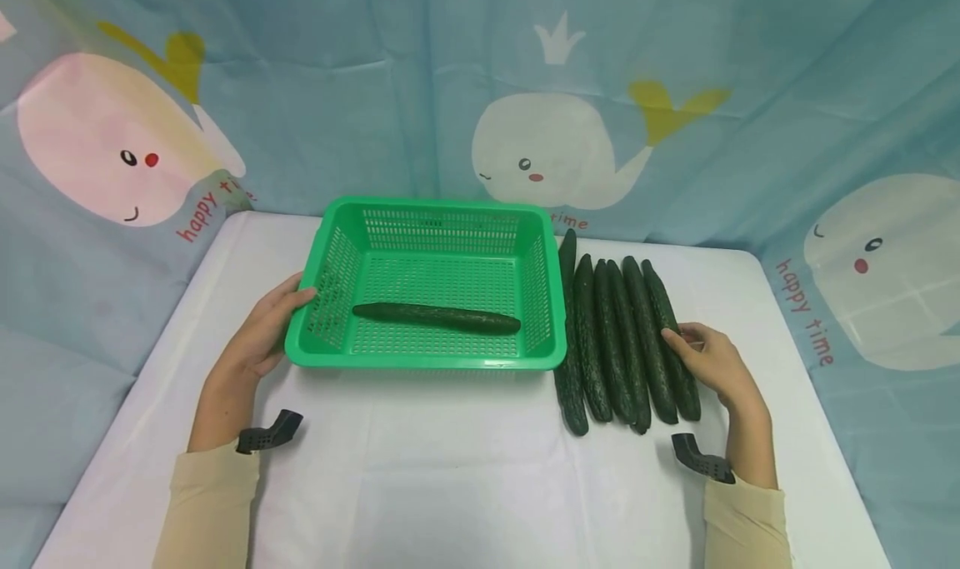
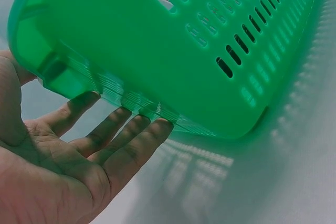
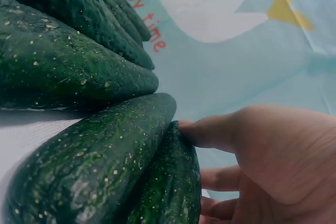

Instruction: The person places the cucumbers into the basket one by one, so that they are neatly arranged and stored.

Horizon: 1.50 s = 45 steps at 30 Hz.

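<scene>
A green plastic basket [image 1: 420,361] stands on the white table, one dark green cucumber [image 1: 437,317] lying crosswise on its floor. My left hand [image 1: 264,323] holds the basket's left side, thumb over the rim and fingertips [image 2: 164,125] against the outer wall. To the right of the basket, several cucumbers [image 1: 592,344] lie side by side, pointing away from me. At the row's right end, my right hand [image 1: 708,356] grips the outermost cucumber [image 1: 675,344]. Its thumb [image 3: 210,132] presses the top of that cucumber, and the other fingers reach down the far side, partly hidden.
The white tablecloth [image 1: 450,486] covers the table. Behind and at both sides hangs a light blue curtain [image 1: 300,119] printed with whales. A black wrist camera mount [image 1: 270,431] sits at the left cuff, another mount [image 1: 701,459] at the right cuff.
</scene>
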Tool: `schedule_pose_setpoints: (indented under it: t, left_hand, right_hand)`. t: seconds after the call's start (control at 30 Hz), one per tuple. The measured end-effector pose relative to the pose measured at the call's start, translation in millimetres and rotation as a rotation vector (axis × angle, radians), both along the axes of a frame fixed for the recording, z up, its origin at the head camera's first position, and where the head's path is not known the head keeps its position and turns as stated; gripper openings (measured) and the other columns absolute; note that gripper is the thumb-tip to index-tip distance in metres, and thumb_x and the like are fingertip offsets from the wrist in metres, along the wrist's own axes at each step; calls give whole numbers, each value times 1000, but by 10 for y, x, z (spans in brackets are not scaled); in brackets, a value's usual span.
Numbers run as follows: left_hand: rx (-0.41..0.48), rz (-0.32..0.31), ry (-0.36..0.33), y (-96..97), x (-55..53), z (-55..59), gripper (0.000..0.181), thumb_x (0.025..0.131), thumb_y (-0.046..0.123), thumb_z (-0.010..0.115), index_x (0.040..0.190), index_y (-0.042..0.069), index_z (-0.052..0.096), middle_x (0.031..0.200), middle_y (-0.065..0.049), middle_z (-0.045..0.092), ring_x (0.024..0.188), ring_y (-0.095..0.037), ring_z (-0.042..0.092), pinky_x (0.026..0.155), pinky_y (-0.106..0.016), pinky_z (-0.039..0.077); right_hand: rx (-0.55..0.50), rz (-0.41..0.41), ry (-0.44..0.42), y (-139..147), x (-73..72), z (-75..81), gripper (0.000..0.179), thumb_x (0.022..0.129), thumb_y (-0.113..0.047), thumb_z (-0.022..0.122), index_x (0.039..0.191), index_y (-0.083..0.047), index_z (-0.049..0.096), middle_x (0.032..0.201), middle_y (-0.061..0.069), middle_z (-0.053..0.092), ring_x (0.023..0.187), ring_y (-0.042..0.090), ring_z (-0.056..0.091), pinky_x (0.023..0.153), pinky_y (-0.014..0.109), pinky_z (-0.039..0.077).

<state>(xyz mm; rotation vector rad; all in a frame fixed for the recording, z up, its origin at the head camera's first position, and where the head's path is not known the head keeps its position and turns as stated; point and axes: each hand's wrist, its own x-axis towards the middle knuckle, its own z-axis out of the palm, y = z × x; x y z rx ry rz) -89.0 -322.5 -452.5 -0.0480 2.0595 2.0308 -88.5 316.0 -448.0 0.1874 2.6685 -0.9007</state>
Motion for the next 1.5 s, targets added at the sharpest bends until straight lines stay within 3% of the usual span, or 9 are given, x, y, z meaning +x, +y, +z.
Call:
schedule_pose_setpoints:
  t: [0.3,0.47,0.8,1.17,1.3,1.5]
  left_hand:
    - [-13,6,-13,23,-3,13,78,112,37,51,170,3,11,136,6,55,112,0,70,89,-20,64]
    - [-3,-16,-14,0,3,20,76,113,34,49,169,0,10,129,11,60,109,0,71,87,-20,64]
    - [-2,-20,-21,3,11,47,76,113,34,49,169,0,11,129,11,60,109,-1,71,87,-21,64]
    - [-34,-16,-39,-1,-6,54,76,113,36,49,170,2,12,130,10,58,110,0,70,87,-20,63]
    - [-37,-19,-33,4,-15,56,76,113,36,50,169,2,13,129,9,60,109,-2,70,87,-21,63]
    - [-40,-14,-44,-21,12,43,76,113,38,49,170,4,12,130,10,59,110,-1,69,87,-21,63]
  right_hand:
    - [-42,3,-54,15,3,60,92,108,-59,49,159,15,29,158,43,36,145,62,39,115,74,43]
    - [-44,-9,-53,-1,15,49,91,107,-57,52,157,16,32,156,42,41,143,61,44,114,73,45]
    - [26,-2,-106,-4,57,134,85,108,-53,52,153,18,37,152,45,42,136,63,48,108,73,50]
    - [-59,-77,-128,40,66,171,83,110,-49,50,157,17,32,157,41,38,141,59,45,112,69,49]
    - [-79,-102,-98,62,78,193,83,109,-51,50,158,14,32,155,38,41,138,55,48,109,67,50]
    - [-74,-94,35,9,88,290,80,109,-49,54,157,12,37,152,40,45,132,57,53,104,71,51]
